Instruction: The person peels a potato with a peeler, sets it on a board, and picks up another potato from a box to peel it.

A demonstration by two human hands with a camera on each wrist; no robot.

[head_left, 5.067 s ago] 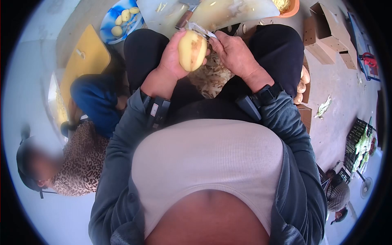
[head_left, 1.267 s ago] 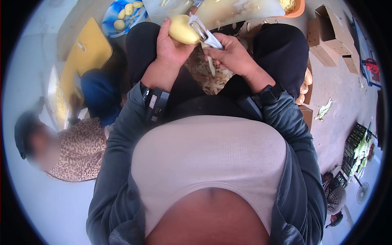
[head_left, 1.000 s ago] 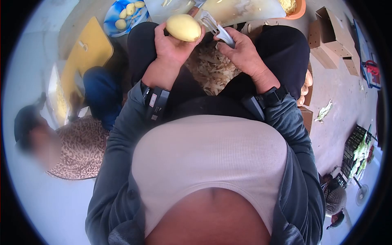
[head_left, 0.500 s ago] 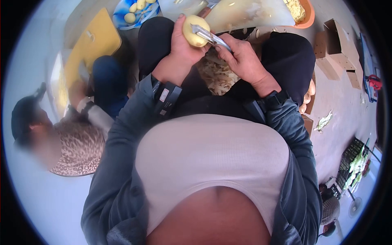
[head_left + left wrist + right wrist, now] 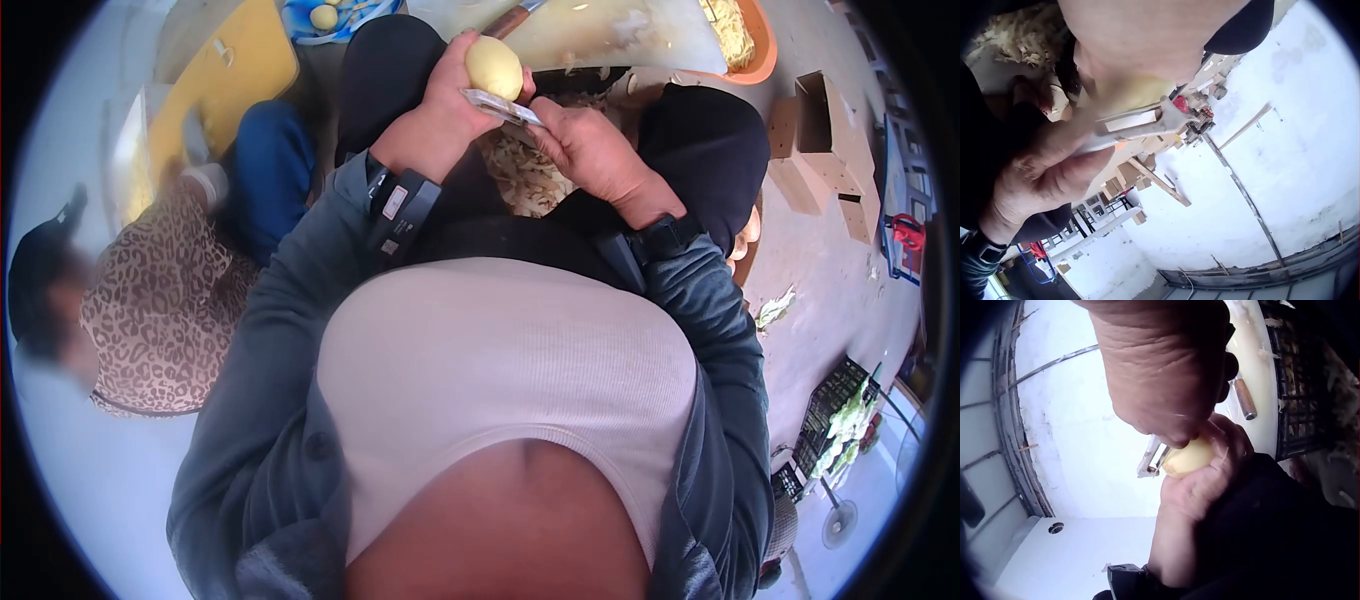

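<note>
My left hand [image 5: 448, 100] cups a peeled, pale yellow potato [image 5: 495, 66] above the space between my knees. In my right hand [image 5: 592, 148] is a peeler [image 5: 503, 106] with a light handle, its head lying along the potato's near side. The left wrist view shows the peeler's forked frame [image 5: 1141, 130] large, with the blurred potato [image 5: 1132, 92] behind it. Seen from the right wrist, the potato [image 5: 1190, 457] sits in the left palm [image 5: 1188, 495] with the peeler head [image 5: 1147, 464] at its end. Peelings [image 5: 525, 178] lie heaped below both hands.
Ahead lie a whitish cutting board [image 5: 630, 38] and a wooden-handled knife [image 5: 512, 18]. An orange bowl [image 5: 766, 58] holds potato shreds; a blue-white basin [image 5: 325, 36] holds peeled potatoes. Cardboard boxes [image 5: 812, 160] stand right. Another person [image 5: 165, 310] sits left by a yellow board [image 5: 235, 75].
The potato has been turned in the left hand. The peeler has moved off and back onto it, and now lies at its near side. The head view has shifted, and the neighbour has leaned.
</note>
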